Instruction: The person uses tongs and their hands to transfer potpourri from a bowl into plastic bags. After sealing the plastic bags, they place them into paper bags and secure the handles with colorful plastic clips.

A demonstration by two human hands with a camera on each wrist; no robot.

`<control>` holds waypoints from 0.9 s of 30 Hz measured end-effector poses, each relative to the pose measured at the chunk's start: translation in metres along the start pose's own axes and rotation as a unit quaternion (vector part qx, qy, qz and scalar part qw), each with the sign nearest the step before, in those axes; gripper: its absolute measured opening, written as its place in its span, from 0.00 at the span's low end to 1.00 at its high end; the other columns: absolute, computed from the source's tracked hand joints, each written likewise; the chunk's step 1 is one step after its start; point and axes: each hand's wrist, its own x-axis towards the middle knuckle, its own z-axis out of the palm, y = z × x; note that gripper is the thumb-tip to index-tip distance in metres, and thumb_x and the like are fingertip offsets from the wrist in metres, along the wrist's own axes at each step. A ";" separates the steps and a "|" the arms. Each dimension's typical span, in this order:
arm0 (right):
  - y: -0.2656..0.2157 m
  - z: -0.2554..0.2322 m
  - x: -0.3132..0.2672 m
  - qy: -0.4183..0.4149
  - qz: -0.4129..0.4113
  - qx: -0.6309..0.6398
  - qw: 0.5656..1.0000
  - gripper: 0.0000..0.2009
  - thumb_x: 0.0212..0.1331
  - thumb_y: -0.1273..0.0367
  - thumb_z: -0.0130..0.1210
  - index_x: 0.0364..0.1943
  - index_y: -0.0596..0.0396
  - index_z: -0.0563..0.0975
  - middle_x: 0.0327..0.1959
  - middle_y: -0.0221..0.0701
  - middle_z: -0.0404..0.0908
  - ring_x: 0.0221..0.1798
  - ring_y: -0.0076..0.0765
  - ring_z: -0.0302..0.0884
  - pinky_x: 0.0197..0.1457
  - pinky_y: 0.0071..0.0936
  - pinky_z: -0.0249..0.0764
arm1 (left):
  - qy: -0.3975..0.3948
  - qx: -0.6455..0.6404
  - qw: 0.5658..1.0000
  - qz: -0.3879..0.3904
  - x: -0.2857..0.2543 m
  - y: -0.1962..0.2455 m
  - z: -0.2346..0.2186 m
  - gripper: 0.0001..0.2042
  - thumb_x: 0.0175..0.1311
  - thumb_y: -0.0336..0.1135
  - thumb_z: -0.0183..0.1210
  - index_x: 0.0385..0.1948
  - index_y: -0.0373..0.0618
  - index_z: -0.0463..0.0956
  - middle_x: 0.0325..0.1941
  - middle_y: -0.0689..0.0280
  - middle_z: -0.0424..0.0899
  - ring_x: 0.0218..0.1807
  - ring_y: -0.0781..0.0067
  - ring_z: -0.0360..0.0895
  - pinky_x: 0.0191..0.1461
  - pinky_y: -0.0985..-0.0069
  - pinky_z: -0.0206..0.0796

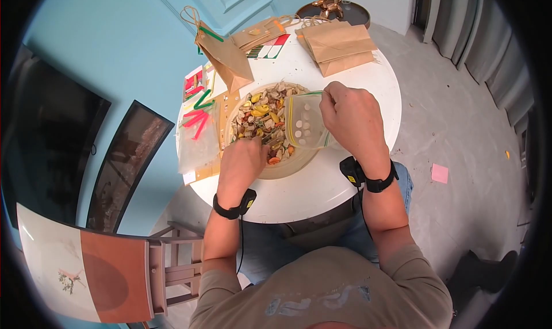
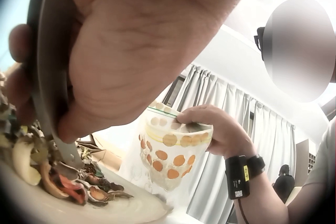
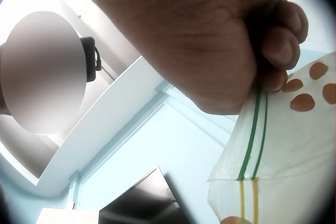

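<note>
A wide pale bowl (image 1: 290,169) holds potpourri (image 1: 259,122), a mix of dried petals and yellow, orange and brown pieces. My left hand (image 1: 244,161) is low over the bowl's near side. In the left wrist view its fingers and thumb grip a flat, curved grey metal utensil (image 2: 51,50), its lower end among the potpourri; the head view hides it. My right hand (image 1: 356,119) pinches the edge of a translucent zip bag (image 1: 305,123) with round dots. The bag leans over the bowl's right side, its mouth with the yellow and green zip strips (image 3: 251,134) facing the potpourri.
Brown paper bags (image 1: 339,44) lie at the back of the round white table (image 1: 276,199), and another paper bag (image 1: 224,58) stands back left. Pink and green strips (image 1: 196,122) lie on clear plastic (image 1: 198,148) at left. A pink note (image 1: 440,173) is on the floor.
</note>
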 end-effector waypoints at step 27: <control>-0.008 0.036 -0.003 -0.084 -0.028 -0.005 0.996 0.09 0.67 0.69 0.63 0.31 0.60 0.87 0.26 0.50 0.89 0.31 0.59 0.92 0.42 0.50 0.88 | 0.071 -0.055 0.992 0.093 0.014 0.043 -0.065 0.12 0.72 0.38 0.73 0.44 0.38 0.89 0.34 0.49 0.91 0.37 0.41 0.89 0.42 0.52 0.80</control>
